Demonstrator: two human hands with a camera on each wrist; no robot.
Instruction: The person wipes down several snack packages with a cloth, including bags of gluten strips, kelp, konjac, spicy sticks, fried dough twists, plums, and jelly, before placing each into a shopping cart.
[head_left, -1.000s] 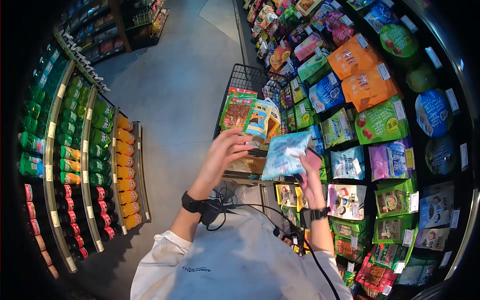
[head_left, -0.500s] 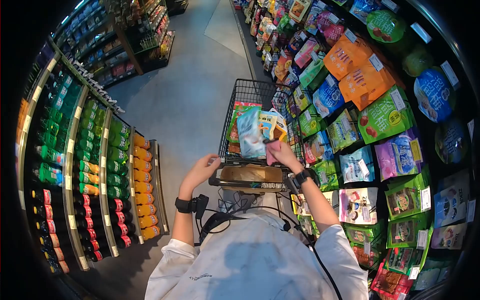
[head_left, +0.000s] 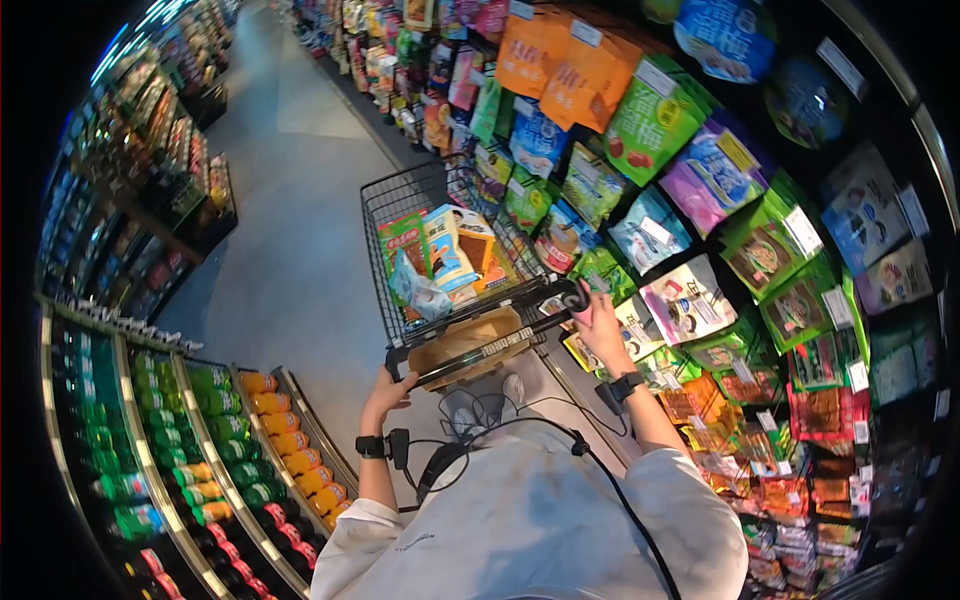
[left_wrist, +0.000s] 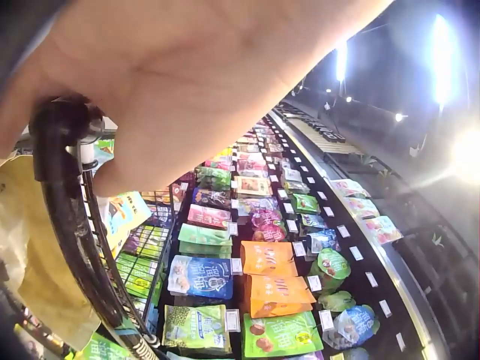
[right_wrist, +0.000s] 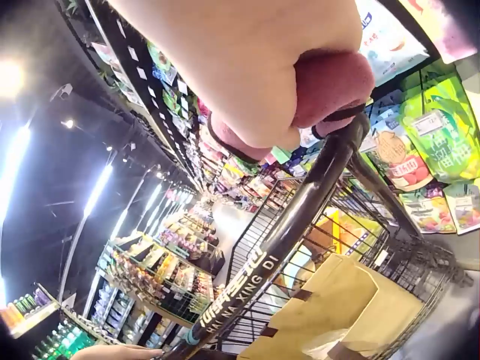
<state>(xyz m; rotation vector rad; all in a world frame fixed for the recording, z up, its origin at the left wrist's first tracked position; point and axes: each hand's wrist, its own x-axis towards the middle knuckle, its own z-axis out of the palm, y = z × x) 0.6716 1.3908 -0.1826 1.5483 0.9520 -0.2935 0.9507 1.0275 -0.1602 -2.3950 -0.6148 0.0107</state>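
Note:
A black shopping cart handle (head_left: 480,350) runs across in front of the person. My left hand (head_left: 383,398) grips its left end; in the left wrist view the palm (left_wrist: 187,82) covers the bar's corner. At the other end, my right hand (head_left: 600,330) holds a flat pink object (right_wrist: 334,86) with a dark edge against the handle. Its kind is mostly hidden by the fingers. Inside the wire cart basket (head_left: 378,270) lies a light-blue snack bag (head_left: 418,290), beside a red-and-green snack pack (head_left: 403,243) and a blue-and-cream packet (head_left: 448,255).
Close along the right stands a shelf of snack bags, among them orange bags (head_left: 570,75) and a green bag (head_left: 645,125). Bottled drinks (head_left: 290,440) line the left. An aisle floor (head_left: 270,240) stretches ahead. A brown paper-like box (right_wrist: 330,307) sits behind the handle.
The right hand has put the light-blue bag into the cart basket and moved back to the handle, keeping the pink object. The left hand has come onto the handle. The view has swung right.

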